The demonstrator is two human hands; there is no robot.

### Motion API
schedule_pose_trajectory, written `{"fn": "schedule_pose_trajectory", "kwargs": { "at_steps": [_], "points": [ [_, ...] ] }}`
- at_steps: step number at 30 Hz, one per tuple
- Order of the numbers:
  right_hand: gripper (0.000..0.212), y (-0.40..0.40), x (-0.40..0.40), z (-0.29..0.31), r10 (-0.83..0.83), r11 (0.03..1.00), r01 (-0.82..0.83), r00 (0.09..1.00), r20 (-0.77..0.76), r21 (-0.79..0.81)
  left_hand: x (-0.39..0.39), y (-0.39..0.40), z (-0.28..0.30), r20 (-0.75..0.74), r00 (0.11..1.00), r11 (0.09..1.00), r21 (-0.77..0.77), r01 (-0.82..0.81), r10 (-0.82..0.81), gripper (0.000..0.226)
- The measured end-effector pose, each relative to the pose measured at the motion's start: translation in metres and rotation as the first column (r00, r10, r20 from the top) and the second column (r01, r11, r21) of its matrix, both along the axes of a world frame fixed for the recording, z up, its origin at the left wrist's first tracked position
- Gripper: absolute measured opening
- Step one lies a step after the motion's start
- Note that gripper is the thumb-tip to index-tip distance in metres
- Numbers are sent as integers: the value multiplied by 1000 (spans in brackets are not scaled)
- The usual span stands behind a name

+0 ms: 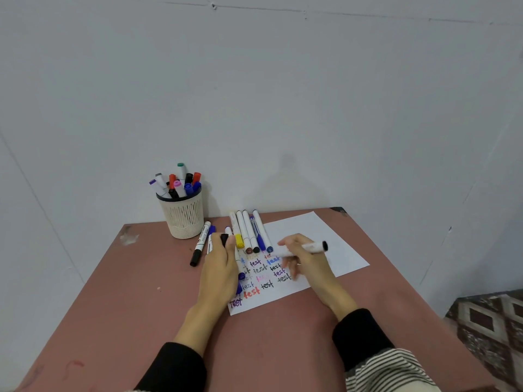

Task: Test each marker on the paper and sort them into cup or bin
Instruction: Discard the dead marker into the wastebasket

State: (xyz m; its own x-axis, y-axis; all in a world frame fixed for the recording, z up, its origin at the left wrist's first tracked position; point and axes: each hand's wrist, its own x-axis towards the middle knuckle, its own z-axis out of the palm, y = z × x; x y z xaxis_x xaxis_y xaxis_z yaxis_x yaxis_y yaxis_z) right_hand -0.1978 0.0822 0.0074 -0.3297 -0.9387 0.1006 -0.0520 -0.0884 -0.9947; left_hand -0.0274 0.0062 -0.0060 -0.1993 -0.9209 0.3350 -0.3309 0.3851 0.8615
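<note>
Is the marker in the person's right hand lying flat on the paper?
No: the right hand holds the marker raised over the paper, its black end pointing to the right.

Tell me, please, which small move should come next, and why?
Probably lower the marker in the right hand onto the blank part of the paper and write: it is held above the sheet, while the left hand holds a black cap.
</note>
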Motion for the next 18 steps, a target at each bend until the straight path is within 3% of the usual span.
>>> {"fn": "schedule_pose_trajectory", "kwargs": {
  "at_steps": [2, 5, 8, 18],
  "points": [
    [20, 4, 6, 0, 42, 998, -38, 993, -112, 40, 0, 0, -1, 5, 1000, 1000, 4, 1, -1, 28],
    [41, 6, 12, -2, -30, 995, 55, 959, -283, 83, 1, 2, -2, 51, 999, 999, -42, 22, -20, 31],
    [44, 4, 13, -5, -98, 986, 136, 938, -332, 93, 1, 2, -2, 69, 997, 998, -57, 27, -23, 31],
    [36, 0, 9, -13, -57, 983, 118, 928, -368, 144, 2, 1, -3, 108, 994, 998, -51, -22, 28, 27]
  ]
}}
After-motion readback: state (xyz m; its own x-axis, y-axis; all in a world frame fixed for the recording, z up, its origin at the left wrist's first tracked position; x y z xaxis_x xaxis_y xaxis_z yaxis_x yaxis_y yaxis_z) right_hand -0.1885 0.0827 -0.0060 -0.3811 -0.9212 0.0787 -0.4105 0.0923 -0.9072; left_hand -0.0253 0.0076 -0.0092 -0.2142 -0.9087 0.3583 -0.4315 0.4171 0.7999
